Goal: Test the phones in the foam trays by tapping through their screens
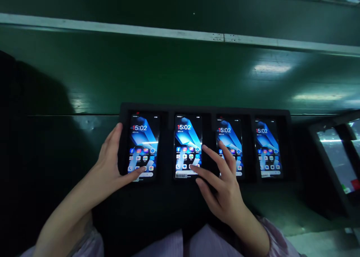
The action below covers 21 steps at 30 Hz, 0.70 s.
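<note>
A black compartmented tray (206,108) holds several smartphones in a row, screens lit and showing 15:02 above app icons. At the tray's left edge is my left hand (111,170), fingers stretched along the outside, thumb reaching over the lower screen of the leftmost smartphone (144,137). My right hand (225,182) has its fingers spread; one fingertip is at the lower icons of the second smartphone (187,137), another at its right edge. Another finger overlaps the third smartphone (229,123). The rightmost smartphone (267,146) is apart from both hands. Small labels show at the bottoms of some screens.
The tray lies on a green work surface (157,77) with a pale metal strip (174,32) running across behind it. To the right stands another dark tray (315,133) with lit screens, partly cut off. A dark shape fills the far left.
</note>
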Tool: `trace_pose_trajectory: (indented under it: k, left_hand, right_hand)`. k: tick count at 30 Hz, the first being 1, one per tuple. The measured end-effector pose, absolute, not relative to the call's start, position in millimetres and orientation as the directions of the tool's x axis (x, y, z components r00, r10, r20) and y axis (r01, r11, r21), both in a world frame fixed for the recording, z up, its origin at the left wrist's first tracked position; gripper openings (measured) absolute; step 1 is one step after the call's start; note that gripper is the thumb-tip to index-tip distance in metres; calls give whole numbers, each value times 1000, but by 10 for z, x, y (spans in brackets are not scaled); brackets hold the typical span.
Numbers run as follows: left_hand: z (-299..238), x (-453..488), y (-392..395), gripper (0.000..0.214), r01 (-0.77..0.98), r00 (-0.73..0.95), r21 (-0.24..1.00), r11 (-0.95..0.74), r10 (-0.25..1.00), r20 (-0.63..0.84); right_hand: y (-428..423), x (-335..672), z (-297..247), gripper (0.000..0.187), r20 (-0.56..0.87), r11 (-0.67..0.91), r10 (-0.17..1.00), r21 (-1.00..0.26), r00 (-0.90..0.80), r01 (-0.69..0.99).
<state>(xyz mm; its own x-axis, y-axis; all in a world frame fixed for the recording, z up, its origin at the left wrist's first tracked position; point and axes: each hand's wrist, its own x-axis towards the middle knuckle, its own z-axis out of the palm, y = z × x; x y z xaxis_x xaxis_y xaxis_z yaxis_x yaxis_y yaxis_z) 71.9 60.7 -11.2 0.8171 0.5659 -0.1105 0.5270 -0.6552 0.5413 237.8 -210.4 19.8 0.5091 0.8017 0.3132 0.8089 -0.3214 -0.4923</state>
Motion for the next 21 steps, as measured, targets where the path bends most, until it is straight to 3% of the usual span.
trace_pose_trajectory:
  k: [10,15,21]
  left_hand:
    - [-142,719,597,120,568,780,588,-576,605,-161]
    - [-20,828,567,126,661,637,699,-271,696,-333]
    - [133,1002,513,108,618,526,786,-15,750,-400]
  right_hand:
    - [-2097,2368,236,27,292,-251,856,-485,426,838]
    - [-2067,2336,208,30,285,-334,838,-407,466,850]
    - [-2062,2323,182,31,279,-377,827,-367,488,850]
